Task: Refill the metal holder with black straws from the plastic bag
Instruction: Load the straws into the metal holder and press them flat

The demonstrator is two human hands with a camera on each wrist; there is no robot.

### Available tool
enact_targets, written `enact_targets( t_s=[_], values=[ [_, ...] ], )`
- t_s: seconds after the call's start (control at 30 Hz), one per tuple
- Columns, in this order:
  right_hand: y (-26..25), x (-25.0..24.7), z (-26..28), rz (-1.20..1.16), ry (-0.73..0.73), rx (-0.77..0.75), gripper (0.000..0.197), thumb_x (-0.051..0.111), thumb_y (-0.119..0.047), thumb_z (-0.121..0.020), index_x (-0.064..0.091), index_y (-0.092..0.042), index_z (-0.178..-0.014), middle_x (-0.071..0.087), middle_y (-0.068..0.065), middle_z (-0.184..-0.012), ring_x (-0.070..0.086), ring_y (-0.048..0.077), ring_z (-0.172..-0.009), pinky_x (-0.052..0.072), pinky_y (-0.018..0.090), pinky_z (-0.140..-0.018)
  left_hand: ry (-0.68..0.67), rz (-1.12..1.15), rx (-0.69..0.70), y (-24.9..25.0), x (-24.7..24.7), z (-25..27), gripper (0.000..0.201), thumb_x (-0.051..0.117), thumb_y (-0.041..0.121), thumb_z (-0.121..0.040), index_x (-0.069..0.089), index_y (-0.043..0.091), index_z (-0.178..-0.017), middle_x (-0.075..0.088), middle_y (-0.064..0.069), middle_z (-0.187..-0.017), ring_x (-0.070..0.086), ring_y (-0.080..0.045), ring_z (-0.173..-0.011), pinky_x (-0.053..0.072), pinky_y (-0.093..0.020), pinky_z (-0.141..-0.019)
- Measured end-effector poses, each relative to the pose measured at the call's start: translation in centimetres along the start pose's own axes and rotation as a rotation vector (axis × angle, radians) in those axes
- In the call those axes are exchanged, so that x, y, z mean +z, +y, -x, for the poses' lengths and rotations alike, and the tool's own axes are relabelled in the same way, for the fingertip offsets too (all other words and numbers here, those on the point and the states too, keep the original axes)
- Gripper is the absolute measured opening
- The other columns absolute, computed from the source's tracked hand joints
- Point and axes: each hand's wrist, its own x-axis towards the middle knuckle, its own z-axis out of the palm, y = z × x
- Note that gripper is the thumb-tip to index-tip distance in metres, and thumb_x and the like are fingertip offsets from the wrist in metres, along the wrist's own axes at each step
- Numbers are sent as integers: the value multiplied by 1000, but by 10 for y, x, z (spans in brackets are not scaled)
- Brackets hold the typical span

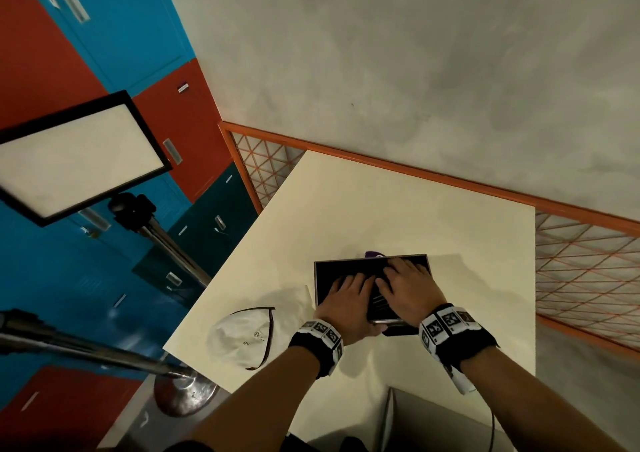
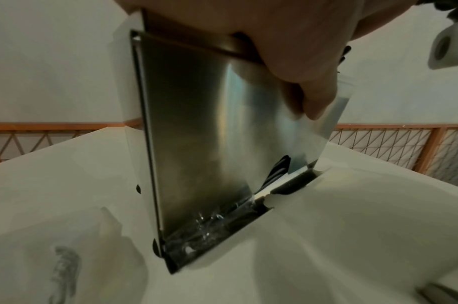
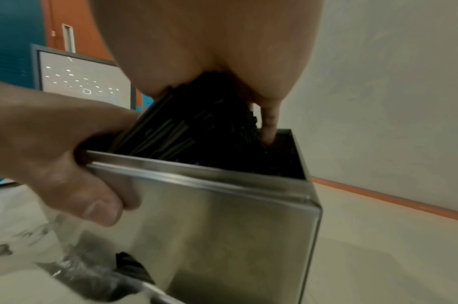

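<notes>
The metal holder [image 1: 346, 261] stands open-topped on the white table [image 1: 381, 209]. My left hand [image 1: 349, 290] grips its near rim, fingers inside and thumb [image 2: 316, 98] pressed on the outer steel wall [image 2: 196, 133]. My right hand [image 1: 401, 276] lies over the opening and holds a bundle of black straws [image 3: 191, 127], which leans down into the holder [image 3: 222, 226]. One right finger points into the far corner. The crumpled plastic bag [image 1: 242, 334] lies on the table to the left of the holder. Clear plastic [image 3: 74, 263] also shows by the holder's base.
A light panel [image 1: 76, 153] on a stand leans over the table's left side, its round base [image 1: 183, 392] on the floor. An orange lattice fence [image 1: 585, 268] borders the table's far and right sides. A grey box [image 1: 433, 420] sits at the near edge. A small purple object [image 1: 374, 255] lies behind the holder.
</notes>
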Motion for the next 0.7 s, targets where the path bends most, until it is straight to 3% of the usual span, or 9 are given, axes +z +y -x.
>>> enact_targets(
  t_s=[0.07, 0.13, 0.23, 0.37, 0.43, 0.57, 0.7],
  values=[
    [-1, 5, 7, 40, -39, 39, 53, 23, -49, -96, 59, -20, -122, 54, -1, -131, 49, 22, -120, 42, 41, -97, 37, -23, 16, 4, 4, 7, 93, 62, 68, -73, 34, 17, -146, 44, -2, -137, 44, -25, -125, 36, -47, -111],
    [-2, 8, 15, 70, -42, 45, 60, 14, -52, -92, 60, -23, -117, 57, -3, -121, 51, 22, -113, 44, 41, -89, 94, -39, 36, 7, 7, 13, 90, 61, 66, -73, 38, 17, -144, 45, -2, -135, 44, -24, -125, 37, -47, -111],
    [-3, 14, 26, 74, 9, 13, 52, 19, -49, -94, 62, -23, -107, 60, -5, -106, 55, 21, -100, 45, 41, -78, 194, -49, 57, 9, 7, 18, 91, 63, 63, -70, 39, 17, -145, 43, -3, -139, 42, -23, -129, 30, -47, -117],
    [-3, 17, 34, 72, 18, -5, 47, 22, -48, -96, 62, -25, -107, 61, -9, -103, 56, 18, -98, 45, 40, -74, 138, -37, 27, 11, 9, 19, 102, 60, 67, -71, 26, 17, -153, 35, -3, -151, 31, -22, -142, 18, -51, -123],
    [-4, 13, 37, 102, -15, -29, 50, 19, -47, -95, 63, -26, -106, 62, -9, -102, 56, 18, -97, 45, 41, -74, 102, -35, 15, 12, 10, 21, 98, 56, 67, -73, 27, 19, -153, 39, 0, -149, 35, -21, -140, 18, -51, -122],
    [-7, -2, 38, 138, -68, -63, 53, 17, -47, -93, 63, -25, -107, 58, -5, -110, 53, 18, -106, 43, 41, -85, 94, -52, 4, 17, 11, 26, 85, 55, 67, -74, 37, 23, -145, 48, 3, -135, 47, -22, -124, 26, -47, -119],
    [-3, -2, 29, 72, -67, 39, 44, 33, -42, -97, 59, -14, -119, 54, 5, -124, 49, 24, -118, 40, 37, -104, 75, -47, -3, 16, 9, 26, 82, 56, 67, -72, 39, 24, -140, 50, 3, -134, 48, -22, -123, 32, -48, -114]
  ],
)
